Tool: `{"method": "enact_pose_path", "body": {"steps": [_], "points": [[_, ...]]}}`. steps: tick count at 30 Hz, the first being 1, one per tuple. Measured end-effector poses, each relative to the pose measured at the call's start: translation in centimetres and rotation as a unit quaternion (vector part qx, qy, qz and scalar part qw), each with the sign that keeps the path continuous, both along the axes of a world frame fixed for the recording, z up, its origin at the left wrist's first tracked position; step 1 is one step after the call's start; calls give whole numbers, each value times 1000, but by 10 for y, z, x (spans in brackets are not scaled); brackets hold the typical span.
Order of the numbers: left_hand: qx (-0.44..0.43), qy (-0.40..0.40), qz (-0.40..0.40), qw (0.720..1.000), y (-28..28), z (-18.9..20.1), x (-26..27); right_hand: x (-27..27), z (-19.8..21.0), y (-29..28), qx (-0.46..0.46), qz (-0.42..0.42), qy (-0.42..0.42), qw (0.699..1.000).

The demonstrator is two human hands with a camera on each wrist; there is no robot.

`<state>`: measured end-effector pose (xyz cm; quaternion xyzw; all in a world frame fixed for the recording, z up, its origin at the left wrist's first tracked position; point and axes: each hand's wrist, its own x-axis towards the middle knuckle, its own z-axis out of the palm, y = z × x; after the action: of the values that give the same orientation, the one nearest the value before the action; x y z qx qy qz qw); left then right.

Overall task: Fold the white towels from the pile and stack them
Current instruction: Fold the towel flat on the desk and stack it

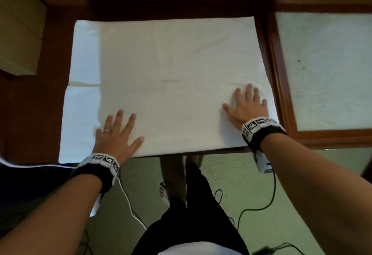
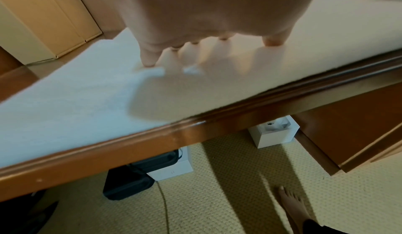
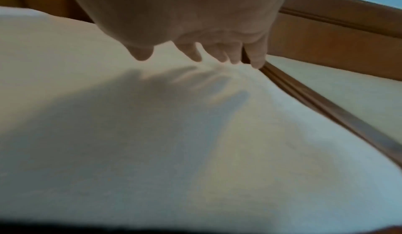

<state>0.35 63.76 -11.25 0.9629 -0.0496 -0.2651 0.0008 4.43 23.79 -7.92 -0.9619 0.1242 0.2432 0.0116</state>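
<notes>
A white towel lies spread flat on the wooden table, its near edge along the table's front edge; the left hand rests flat on its near left part, fingers spread and straight; the right hand lies flat near its right edge, fingers also spread; more white cloth shows from under the towel's left side; a frosted panel sits right of the table.

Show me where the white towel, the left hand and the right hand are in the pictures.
white towel (image 1: 177, 77): head view, the flat middle of the cloth.
left hand (image 1: 115, 134): head view, the back of the hand.
right hand (image 1: 248, 107): head view, the back of the hand.
</notes>
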Motion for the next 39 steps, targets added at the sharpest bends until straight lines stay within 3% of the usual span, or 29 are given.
{"method": "enact_pose_path", "body": {"steps": [2, 7, 10, 16, 23, 27, 31, 39], "points": [[0, 22, 5, 1000, -1, 6, 1, -13, 1, 20, 34, 71, 7, 997], [-16, 38, 37, 998, -5, 27, -5, -58, 3, 31, 30, 73, 72, 994], [-20, 33, 46, 998, -9, 48, 6, -54, 14, 29, 28, 73, 82, 994], [-20, 47, 62, 997, -10, 86, 86, 17, 46, 36, 46, 26, 55, 997], [-46, 6, 84, 995, -25, 112, 210, 146, 64, 36, 58, 27, -18, 998], [-28, 4, 91, 995, -28, 105, 270, 212, 58, 26, 41, 29, -38, 998], [-24, 4, 95, 995, -27, 84, 313, 258, 39, 15, 34, 46, -5, 998], [94, 53, -52, 993, -24, 30, 336, 277, 5, 0, 3, 89, 1, 996]]}}
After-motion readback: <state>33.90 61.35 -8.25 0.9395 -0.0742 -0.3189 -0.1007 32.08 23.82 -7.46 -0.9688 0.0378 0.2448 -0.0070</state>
